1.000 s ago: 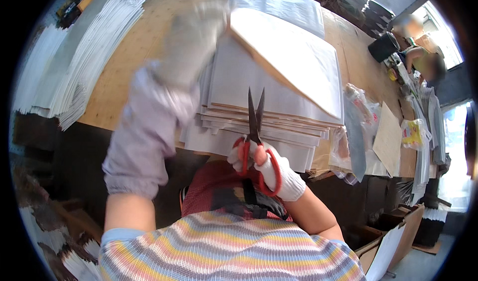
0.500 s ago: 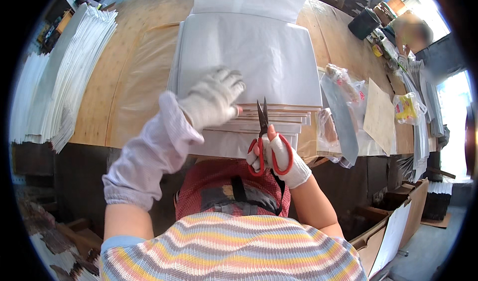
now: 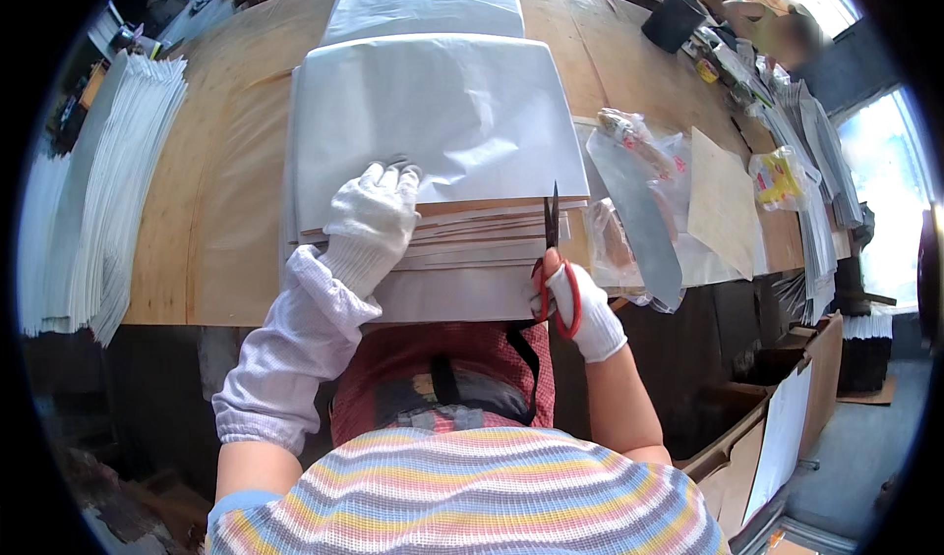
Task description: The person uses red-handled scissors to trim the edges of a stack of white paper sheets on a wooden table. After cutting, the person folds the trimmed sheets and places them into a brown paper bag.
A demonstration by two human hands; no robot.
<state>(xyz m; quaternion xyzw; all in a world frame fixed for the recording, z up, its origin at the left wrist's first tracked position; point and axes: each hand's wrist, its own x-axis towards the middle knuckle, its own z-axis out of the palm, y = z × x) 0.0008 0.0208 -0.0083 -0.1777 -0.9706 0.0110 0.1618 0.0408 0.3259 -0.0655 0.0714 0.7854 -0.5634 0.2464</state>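
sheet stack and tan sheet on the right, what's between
In the head view, a long grey strip and plastic bags lie between the stack and tan sheet.

Person's got both arms out front, hands gloved. Left forearm [image 3: 285,358] angles inward, wrist fairly straight, left hand [image 3: 369,211] palm down, fingers loosely together and pointing away. Right forearm [image 3: 626,403] is bare and leans inward too, right hand [image 3: 588,311] curled up with the thumb [image 3: 553,258] poking forward.
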